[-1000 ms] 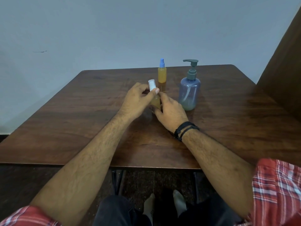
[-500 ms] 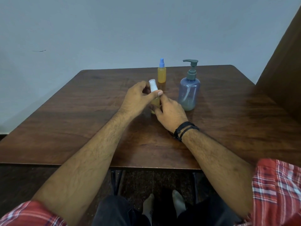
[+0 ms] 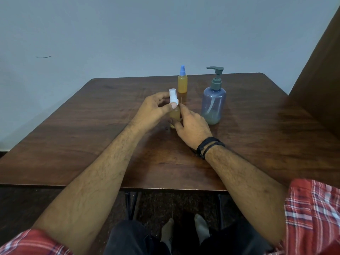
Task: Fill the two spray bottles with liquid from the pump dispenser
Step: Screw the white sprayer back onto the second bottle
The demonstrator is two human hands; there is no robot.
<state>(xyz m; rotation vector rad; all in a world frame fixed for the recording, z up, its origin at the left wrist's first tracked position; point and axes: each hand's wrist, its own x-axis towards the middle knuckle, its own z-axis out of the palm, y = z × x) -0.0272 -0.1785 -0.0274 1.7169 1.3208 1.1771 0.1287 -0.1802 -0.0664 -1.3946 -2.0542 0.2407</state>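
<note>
Centrally on the dark wooden table (image 3: 92, 129), both hands grasp a small amber spray bottle with white cap (image 3: 174, 115): left hand (image 3: 153, 112) pinches the cap, right hand (image 3: 193, 127) wraps the body. Behind stand a blue-capped amber spray bottle (image 3: 182, 81) and, just right, a translucent blue pump dispenser (image 3: 213, 103).

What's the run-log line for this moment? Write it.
left hand: on white spray cap | right hand: steadies near bottle | blue-capped bottle: full, capped | pump dispenser: untouched

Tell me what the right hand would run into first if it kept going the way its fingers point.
The right hand already touches the white-capped spray bottle. Beyond that, probably the left hand gripping its cap, though depth is hard to judge.
</note>
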